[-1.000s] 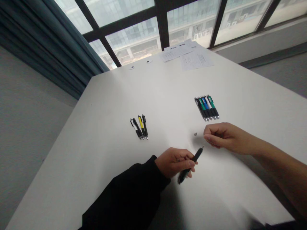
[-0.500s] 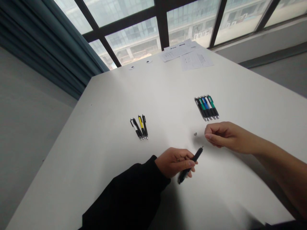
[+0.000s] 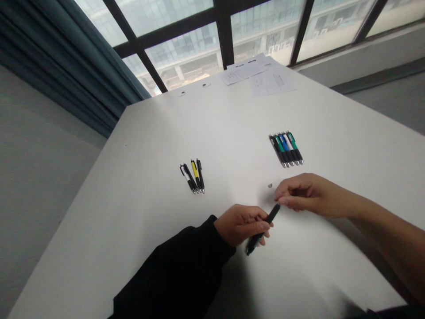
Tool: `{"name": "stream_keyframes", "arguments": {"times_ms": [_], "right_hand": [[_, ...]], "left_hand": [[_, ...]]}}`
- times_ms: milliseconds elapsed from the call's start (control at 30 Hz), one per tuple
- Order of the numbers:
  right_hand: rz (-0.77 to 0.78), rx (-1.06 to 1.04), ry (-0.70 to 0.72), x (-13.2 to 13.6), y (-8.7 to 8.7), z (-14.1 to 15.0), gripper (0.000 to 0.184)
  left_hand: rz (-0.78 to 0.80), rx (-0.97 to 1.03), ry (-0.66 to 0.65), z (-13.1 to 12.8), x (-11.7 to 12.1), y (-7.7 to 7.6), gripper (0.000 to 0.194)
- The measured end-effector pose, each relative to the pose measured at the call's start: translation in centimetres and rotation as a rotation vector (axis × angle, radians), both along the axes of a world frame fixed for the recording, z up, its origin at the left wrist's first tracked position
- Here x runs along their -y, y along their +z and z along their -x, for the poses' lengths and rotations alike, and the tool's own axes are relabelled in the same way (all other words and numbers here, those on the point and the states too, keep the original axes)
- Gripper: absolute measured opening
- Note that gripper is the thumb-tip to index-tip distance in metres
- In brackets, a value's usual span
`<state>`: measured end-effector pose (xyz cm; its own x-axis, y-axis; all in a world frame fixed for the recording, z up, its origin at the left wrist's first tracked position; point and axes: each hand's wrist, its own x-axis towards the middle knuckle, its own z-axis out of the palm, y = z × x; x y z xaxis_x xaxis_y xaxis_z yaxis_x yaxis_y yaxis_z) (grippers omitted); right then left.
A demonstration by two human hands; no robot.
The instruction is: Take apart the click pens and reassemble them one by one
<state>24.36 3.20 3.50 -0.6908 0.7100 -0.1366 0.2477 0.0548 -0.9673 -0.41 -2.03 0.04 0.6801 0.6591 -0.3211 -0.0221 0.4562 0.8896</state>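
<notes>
My left hand [image 3: 247, 224] is closed around a black pen [image 3: 272, 214], holding it slanted above the table with its front end up and to the right. Thumb and fingers of my right hand [image 3: 302, 193] pinch at that front end, on the thin refill tip, which they now hide. On the table just beyond my right fingertips lies a small silver cone-shaped pen tip [image 3: 270, 185].
Several pens [image 3: 286, 149] in black, green, blue and white lie side by side beyond my right hand. A looser group of pens [image 3: 193, 176], one yellow, lies left of centre. Paper sheets [image 3: 272, 84] rest at the white table's [image 3: 159, 133] far end, by the window.
My right hand has moved left and slightly down, bringing its fingertips onto the pen's front end. The left hand and the pen have stayed almost still.
</notes>
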Motion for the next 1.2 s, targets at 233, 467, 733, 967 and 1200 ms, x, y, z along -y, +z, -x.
{"name": "stream_keyframes", "arguments": {"times_ms": [233, 467, 733, 967, 1200], "right_hand": [[-0.512, 0.156, -0.099, -0.9, -1.3, 0.0, 0.026], [-0.607, 0.235, -0.035, -1.0, -2.2, 0.7, 0.022], [-0.013, -0.148, -0.198, -0.5, -0.2, -0.1, 0.029], [0.087, -0.23, -0.153, -0.4, -0.6, -0.2, 0.026], [0.108, -0.201, -0.114, -0.1, -0.3, 0.0, 0.023]], "left_hand": [[-0.01, 0.001, 0.002, 0.0, 0.1, 0.0, 0.046], [-0.029, -0.009, 0.003, 0.0, 0.0, 0.0, 0.046], [-0.02, 0.002, 0.002, 0.2, 0.1, -0.1, 0.047], [-0.004, -0.015, -0.003, 0.1, 0.0, 0.2, 0.048], [0.0, -0.001, -0.007, 0.1, 0.0, 0.1, 0.048]]}}
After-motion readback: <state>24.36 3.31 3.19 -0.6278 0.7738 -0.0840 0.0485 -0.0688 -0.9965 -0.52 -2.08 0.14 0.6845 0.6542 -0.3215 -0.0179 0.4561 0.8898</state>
